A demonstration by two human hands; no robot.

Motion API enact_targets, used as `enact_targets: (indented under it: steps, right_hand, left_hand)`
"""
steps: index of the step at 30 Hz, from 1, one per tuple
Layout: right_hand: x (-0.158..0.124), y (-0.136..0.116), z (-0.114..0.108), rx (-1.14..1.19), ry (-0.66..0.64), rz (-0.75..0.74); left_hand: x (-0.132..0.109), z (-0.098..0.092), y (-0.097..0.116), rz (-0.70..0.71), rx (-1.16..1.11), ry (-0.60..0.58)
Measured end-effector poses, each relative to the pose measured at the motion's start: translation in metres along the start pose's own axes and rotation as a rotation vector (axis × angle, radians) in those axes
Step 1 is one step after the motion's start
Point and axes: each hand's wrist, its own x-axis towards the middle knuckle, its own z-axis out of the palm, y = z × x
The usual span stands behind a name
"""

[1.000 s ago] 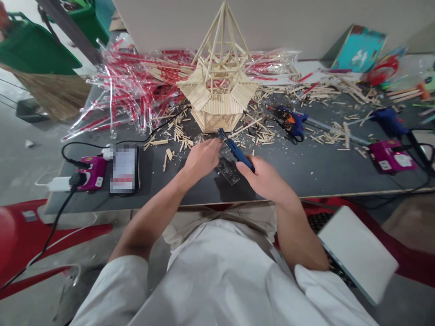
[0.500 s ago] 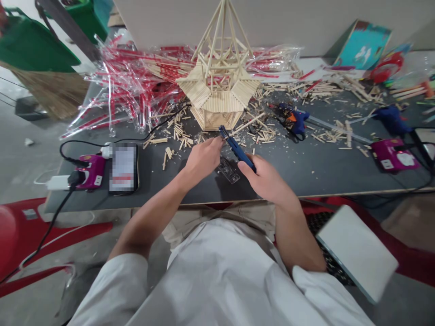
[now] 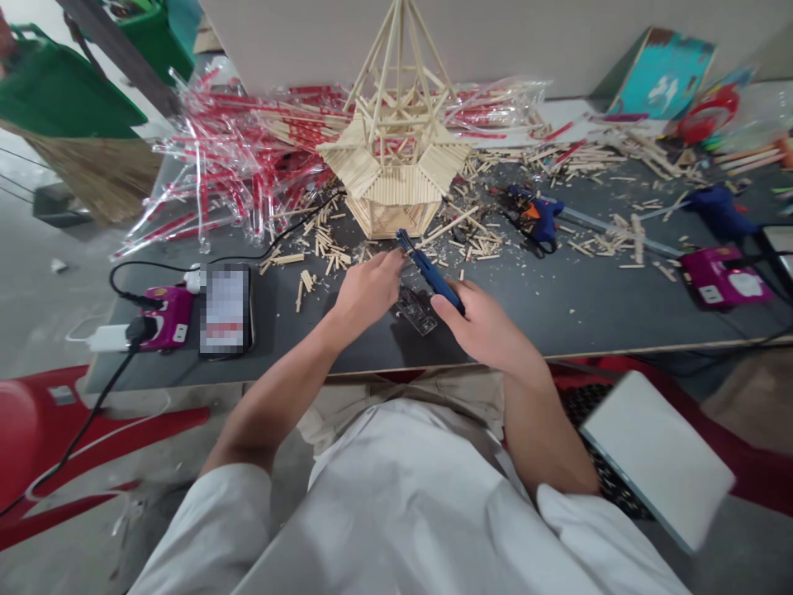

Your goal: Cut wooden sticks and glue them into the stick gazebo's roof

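My right hand [image 3: 486,326] is wrapped round blue-handled pliers [image 3: 437,281], whose metal jaws point up and to the left. At those jaws my left hand [image 3: 370,287] is closed, its fingertips pinched together; what they hold, if anything, is too small to make out. Below the pliers a small see-through plastic piece [image 3: 418,312] lies on the dark tabletop. Just beyond both hands stands a wooden stick model [image 3: 402,186] with a flared, many-sided roof and a tall pointed frame of sticks.
Short stick offcuts [image 3: 325,244] are scattered around the model. Red-striped plastic wrappers [image 3: 248,157] pile up at the back left. A phone [image 3: 226,310] lies beside a purple power adapter [image 3: 167,318]. Blue glue guns [image 3: 545,219] and another purple adapter [image 3: 722,277] are on the right.
The view has shifted very slightly. Both hands and the pliers keep nearly the same pose, and nothing on the table has visibly moved.
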Motion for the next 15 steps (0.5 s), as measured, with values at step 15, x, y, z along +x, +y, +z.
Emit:
enact_targets:
  steps: [15]
  right_hand:
    - [0.0015, -0.0027, 0.0013, -0.006, -0.004, 0.003]
  left_hand:
    - [0.0, 0.0015, -0.0022, 0.008, -0.003, -0.017]
